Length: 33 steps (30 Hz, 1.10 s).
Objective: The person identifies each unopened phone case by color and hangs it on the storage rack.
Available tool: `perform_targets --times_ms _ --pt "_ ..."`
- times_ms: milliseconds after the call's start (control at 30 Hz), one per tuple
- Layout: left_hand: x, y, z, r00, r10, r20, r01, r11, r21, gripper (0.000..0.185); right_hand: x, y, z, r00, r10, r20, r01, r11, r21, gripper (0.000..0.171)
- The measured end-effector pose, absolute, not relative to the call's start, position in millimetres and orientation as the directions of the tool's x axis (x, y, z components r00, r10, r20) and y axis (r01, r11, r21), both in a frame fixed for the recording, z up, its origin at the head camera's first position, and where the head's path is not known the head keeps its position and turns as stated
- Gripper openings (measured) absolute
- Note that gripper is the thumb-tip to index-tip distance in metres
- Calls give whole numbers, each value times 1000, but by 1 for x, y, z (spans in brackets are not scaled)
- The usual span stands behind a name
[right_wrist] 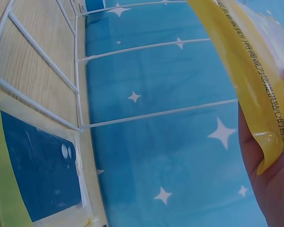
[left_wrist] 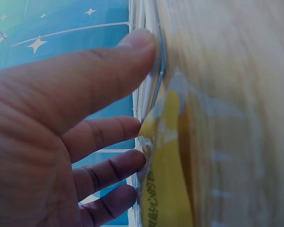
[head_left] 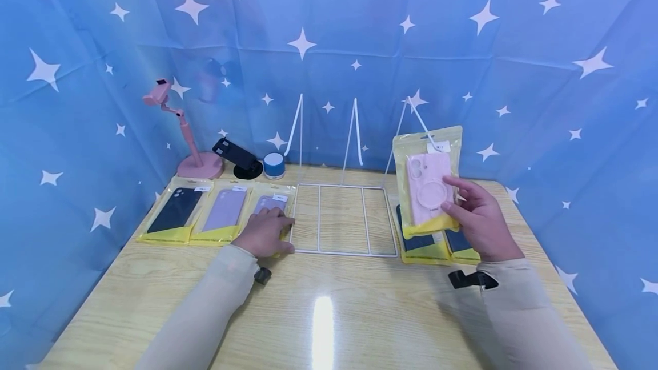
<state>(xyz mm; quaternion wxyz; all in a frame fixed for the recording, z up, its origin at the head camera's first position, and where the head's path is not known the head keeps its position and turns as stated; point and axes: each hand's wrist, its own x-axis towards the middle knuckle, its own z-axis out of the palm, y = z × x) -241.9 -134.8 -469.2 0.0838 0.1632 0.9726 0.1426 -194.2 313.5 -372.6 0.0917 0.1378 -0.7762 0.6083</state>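
My right hand [head_left: 480, 216] pinches the side of a bagged pink phone case [head_left: 428, 173] with a ring on its back. The bag's top overlaps the right prong of the white wire display rack [head_left: 340, 253] in the head view; whether its hole is over the prong I cannot tell. From the right wrist, the bag's yellow bottom [right_wrist: 255, 71] shows beside that hand. My left hand [head_left: 264, 233] lies over a bagged purple phone case [head_left: 271, 203], hiding its lower part. In the left wrist view its fingertips touch the bag's edge [left_wrist: 168, 179], with the thumb by the rack's wire.
Left of that bag lie a bagged lilac case [head_left: 224, 210] and a bagged black case [head_left: 176, 210]. Bagged dark cases [right_wrist: 42, 165] lie under the held bag. Behind stand a pink stand [head_left: 192, 147], a black phone holder [head_left: 236, 155] and a small blue speaker [head_left: 274, 166].
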Motion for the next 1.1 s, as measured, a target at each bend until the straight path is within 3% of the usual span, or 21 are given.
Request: perform_targets --times_ms 400,1100 --pt "-241 -134 -469 -934 336 -122 286 907 310 73 -208 303 -375 -968 -19 251 -243 340 -909 53" --pt "-243 -135 -468 -935 329 -132 277 911 306 73 -239 294 -375 -977 2 215 -203 323 -924 54"
